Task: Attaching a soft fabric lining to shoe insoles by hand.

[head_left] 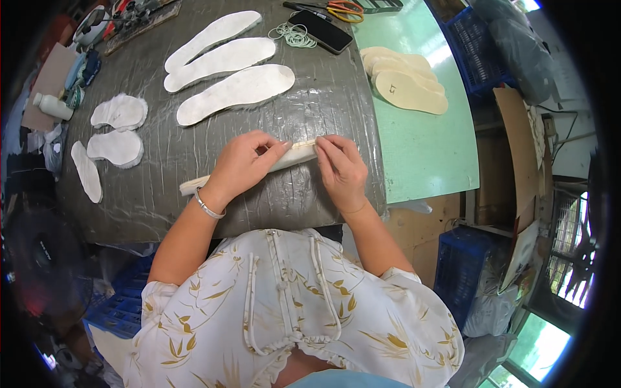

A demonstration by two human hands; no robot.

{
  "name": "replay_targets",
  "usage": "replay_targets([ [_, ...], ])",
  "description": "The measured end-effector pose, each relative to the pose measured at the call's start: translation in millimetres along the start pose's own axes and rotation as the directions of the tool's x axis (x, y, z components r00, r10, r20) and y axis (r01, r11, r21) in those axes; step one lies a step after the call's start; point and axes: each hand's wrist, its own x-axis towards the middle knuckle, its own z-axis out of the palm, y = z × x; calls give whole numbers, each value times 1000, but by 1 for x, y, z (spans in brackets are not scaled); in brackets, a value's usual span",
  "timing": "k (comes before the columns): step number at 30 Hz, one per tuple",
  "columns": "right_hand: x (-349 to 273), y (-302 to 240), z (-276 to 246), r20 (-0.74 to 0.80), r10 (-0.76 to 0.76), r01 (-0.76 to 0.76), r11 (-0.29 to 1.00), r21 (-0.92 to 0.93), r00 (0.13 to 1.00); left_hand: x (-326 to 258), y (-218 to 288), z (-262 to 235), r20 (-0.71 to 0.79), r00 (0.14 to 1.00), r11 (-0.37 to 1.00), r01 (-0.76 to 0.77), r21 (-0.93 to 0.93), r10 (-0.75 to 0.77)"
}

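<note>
A pale insole is held tilted on its edge close to the table's front, its seam-like long edge facing up. My left hand pinches that upper edge near the middle, thumb and forefinger together. At the right end, my right hand has its fingers closed on the same insole. The insole's other end sticks out past my left wrist. Just beyond my hands lies a white insole, sole-shaped and flat. Two more, a middle white insole and a far white insole, overlap behind it.
Fluffy-edged short pieces lie at the left. Several beige insoles are fanned on the green board at right. At the back are a phone, rubber bands and orange-handled scissors. A fan stands lower left.
</note>
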Motion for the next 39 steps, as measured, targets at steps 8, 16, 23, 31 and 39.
replay_targets([
  [8,-9,8,5,21,-53,54,998,-26,998,12,-3,8,34,998,999,-53,-9,53],
  [16,-4,7,3,16,-77,78,995,-68,997,14,-1,10,51,996,994,79,-80,-75],
  [23,-3,9,3,20,-195,196,974,-117,981,16,-10,11,63,994,987,93,-132,-86],
  [31,0,11,3,5,-302,299,942,-154,953,16,-11,14,16,998,988,66,-137,-65],
  [39,11,8,-3,85,-260,270,953,-134,962,23,5,11,55,998,976,51,-210,-40],
])
